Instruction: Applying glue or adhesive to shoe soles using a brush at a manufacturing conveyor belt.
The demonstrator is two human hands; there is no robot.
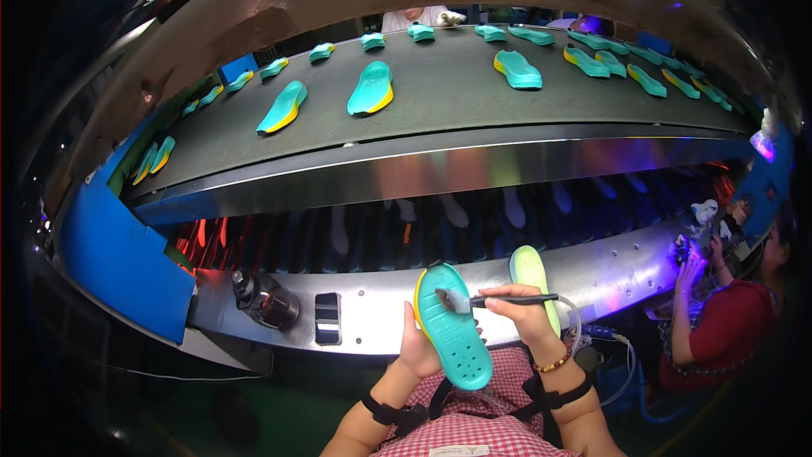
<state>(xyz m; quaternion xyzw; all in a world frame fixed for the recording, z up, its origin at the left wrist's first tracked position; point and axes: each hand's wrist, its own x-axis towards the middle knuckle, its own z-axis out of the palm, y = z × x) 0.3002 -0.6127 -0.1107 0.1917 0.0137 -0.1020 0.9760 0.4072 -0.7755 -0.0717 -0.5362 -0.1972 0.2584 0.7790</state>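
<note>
My left hand (418, 345) holds a teal shoe sole (452, 327) with a yellow edge upright in front of my chest, its holed inner face toward me. My right hand (524, 307) grips a thin black-handled brush (499, 298), and its bristle tip rests on the upper part of the sole. A second, pale green sole (532, 275) stands just behind my right hand against the metal rail.
A dark conveyor belt (440, 97) carries several teal and yellow soles, such as one sole (371, 89) mid-belt. Below it runs a shiny metal rail (372, 309) with a small dark pot (266, 298). A person in red (719, 322) works at the right. A blue panel (118, 254) stands left.
</note>
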